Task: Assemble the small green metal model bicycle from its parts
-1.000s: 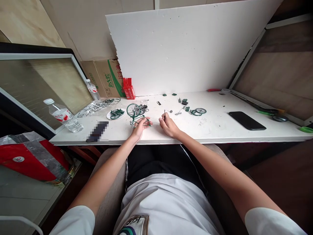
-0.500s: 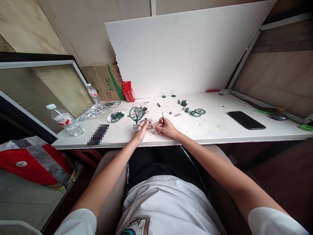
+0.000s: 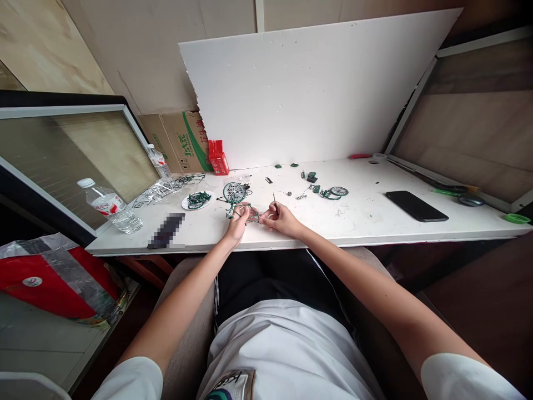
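Note:
My left hand (image 3: 237,228) is closed around a small green model bicycle frame (image 3: 254,211) just above the front of the white table. A spoked green wheel (image 3: 234,192) stands beyond the fingers and appears joined to that frame. At the frame's right end, the fingertips of my right hand (image 3: 285,220) are pinched together. A thin dark stick-like tool (image 3: 275,203) rises from this hand, its lower part hidden by the fingers. Whatever tiny part may lie between the right fingertips is too small to make out.
Left of my hands is a white plate (image 3: 208,204) of green parts, with a water bottle (image 3: 110,205) farther left. Another green wheel assembly (image 3: 335,193) and small loose parts lie to the right. A black phone (image 3: 416,206) rests near the right front edge.
The wheel and frame in my left hand have turned slightly to the right. The thin tool in my right hand now leans more to the left. Both hands stay at the frame.

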Available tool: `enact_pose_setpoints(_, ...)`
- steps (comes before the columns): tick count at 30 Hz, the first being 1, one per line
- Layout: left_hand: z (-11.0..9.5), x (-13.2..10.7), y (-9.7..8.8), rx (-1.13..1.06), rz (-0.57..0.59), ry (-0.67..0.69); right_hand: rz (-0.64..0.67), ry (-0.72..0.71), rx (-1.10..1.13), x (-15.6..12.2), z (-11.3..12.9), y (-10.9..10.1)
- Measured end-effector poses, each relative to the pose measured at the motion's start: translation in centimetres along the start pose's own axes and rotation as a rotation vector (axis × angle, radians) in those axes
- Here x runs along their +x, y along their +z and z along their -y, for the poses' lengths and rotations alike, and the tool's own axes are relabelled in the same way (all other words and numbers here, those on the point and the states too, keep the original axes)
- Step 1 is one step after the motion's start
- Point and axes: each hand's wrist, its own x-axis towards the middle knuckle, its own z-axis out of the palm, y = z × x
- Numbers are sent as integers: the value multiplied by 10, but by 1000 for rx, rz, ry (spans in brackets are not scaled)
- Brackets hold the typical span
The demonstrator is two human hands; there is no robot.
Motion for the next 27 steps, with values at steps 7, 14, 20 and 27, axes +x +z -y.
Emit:
enact_pose_setpoints(7,1,1,-2,19,-4,-23,-8,3,24,0,2,1)
enact_pose_setpoints(14,3,3,-3,98,23,-22,-49,0,50,-1,5,2)
enact_pose_setpoints(20,0,-1,0,114,18,1,-56,6,8,1,4,2)
enact_pose_setpoints(27,1,-2,0,183,-5,53,-50,-29,-27,1,3,1)
